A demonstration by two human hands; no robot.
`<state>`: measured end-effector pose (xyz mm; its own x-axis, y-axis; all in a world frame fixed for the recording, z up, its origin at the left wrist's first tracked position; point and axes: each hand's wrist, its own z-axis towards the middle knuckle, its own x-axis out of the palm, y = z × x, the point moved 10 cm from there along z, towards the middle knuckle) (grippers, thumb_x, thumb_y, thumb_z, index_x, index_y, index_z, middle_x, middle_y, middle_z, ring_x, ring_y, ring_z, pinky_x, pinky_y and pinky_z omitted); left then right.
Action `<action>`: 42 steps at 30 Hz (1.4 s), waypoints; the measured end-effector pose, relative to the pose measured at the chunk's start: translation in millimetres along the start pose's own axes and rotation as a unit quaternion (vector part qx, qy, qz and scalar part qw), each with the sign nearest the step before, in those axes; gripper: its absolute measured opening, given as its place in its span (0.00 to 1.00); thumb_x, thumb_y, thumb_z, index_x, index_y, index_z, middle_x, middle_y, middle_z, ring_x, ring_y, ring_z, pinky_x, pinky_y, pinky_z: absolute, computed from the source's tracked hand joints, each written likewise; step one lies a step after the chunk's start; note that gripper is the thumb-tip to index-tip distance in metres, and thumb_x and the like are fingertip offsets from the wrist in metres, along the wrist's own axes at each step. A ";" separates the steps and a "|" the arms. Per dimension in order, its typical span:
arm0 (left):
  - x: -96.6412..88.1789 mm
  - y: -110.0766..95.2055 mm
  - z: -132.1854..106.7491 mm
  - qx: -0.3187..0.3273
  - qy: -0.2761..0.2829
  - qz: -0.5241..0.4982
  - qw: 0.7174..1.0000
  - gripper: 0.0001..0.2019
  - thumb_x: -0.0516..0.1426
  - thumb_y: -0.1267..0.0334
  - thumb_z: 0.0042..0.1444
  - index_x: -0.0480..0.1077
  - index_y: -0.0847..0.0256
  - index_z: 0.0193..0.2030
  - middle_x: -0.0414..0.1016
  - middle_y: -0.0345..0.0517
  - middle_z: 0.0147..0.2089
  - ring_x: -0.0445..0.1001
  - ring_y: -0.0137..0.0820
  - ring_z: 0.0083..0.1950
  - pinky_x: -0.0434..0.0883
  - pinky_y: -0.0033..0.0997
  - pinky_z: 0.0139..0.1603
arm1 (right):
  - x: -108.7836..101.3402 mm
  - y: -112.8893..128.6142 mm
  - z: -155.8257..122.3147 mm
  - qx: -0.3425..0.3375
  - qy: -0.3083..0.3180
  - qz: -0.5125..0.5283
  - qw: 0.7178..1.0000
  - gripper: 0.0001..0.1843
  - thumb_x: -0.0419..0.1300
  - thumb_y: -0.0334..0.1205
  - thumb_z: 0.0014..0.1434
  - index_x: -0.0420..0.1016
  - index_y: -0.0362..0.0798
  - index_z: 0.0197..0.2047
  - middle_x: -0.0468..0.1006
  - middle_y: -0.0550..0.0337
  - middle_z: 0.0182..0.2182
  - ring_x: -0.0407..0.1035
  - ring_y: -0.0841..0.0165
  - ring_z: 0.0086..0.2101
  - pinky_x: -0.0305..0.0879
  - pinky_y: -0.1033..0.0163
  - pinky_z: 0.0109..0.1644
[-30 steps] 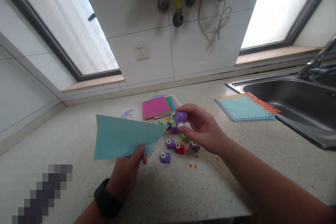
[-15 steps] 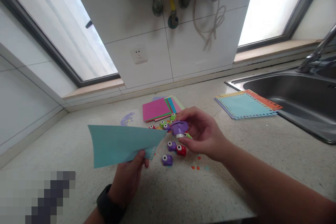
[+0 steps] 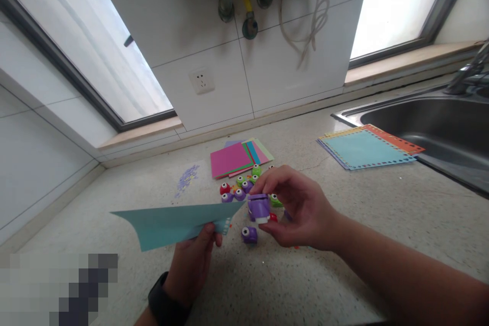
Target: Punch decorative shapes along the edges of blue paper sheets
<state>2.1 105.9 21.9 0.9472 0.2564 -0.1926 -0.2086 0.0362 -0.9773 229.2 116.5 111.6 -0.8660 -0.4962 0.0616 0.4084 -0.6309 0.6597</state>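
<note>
My left hand (image 3: 200, 249) pinches a light blue sheet of paper (image 3: 171, 224) near its right end, where a short row of punched holes shows. The sheet bows and its right corner points at the purple craft punch (image 3: 260, 207). Thumb and fingers of my right hand (image 3: 298, 209) are closed on that punch, its white button facing down. Whether the paper's corner is inside the slot I cannot tell. Beneath and behind the hands lie several small punches in purple, green and red; one purple punch (image 3: 249, 235) with a star on its top stands nearest me.
Behind the punches lies a stack of coloured paper (image 3: 231, 159). Purple paper bits (image 3: 187, 179) are scattered to its left. Sheets with punched edges (image 3: 367, 148) rest at the right, against the steel sink (image 3: 416, 117). A tiled wall with an outlet (image 3: 202, 81) closes off the back.
My right hand has lowered the purple punch slightly and turned it more upright. The blue sheet has dropped and tipped flatter, its left end moving left. The view has shifted a little.
</note>
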 end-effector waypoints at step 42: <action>2.4 12.2 -2.5 -0.018 -0.016 0.018 1.000 0.12 0.64 0.55 0.46 0.69 0.59 0.21 0.71 0.38 0.17 0.68 0.30 0.19 0.68 0.28 0.20 | 13.5 -95.8 -26.8 0.368 0.022 0.030 0.929 0.19 0.70 0.52 0.54 0.71 0.46 0.34 0.71 0.65 0.24 0.65 0.73 0.25 0.61 0.66 0.27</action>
<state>2.4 104.6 9.3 0.9308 0.2880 -0.2249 -0.2323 -0.0088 -0.9726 186.1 154.2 29.1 -0.8289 -0.5514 0.0943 0.1335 -0.0313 0.9905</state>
